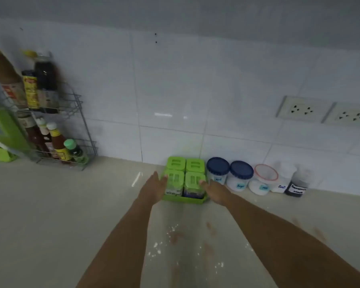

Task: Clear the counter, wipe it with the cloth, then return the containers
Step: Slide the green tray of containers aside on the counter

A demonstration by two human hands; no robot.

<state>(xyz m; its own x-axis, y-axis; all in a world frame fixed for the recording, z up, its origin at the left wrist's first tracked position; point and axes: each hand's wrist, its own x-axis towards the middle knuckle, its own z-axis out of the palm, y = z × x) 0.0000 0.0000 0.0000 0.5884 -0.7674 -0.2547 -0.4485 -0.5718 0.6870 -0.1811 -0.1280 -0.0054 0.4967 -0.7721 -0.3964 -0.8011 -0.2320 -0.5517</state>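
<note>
A green tray (184,200) with several green-lidded jars (185,175) stands at the wall on the pale counter (71,215). My left hand (154,187) is at the tray's left side with straight fingers against the front left jar. My right hand (214,191) is at its right side, fingers straight toward the front right jar. Right of the tray stand two blue-lidded tubs (229,173), a red-rimmed tub (263,179), a white salt jar (283,179) and a dark jar (297,183). No cloth is in view.
White powder and reddish stains (175,238) lie on the counter in front of the tray. A wire rack of sauce bottles (56,125) stands at the left wall beside a green box (2,132). Two wall sockets (324,112) sit at the right.
</note>
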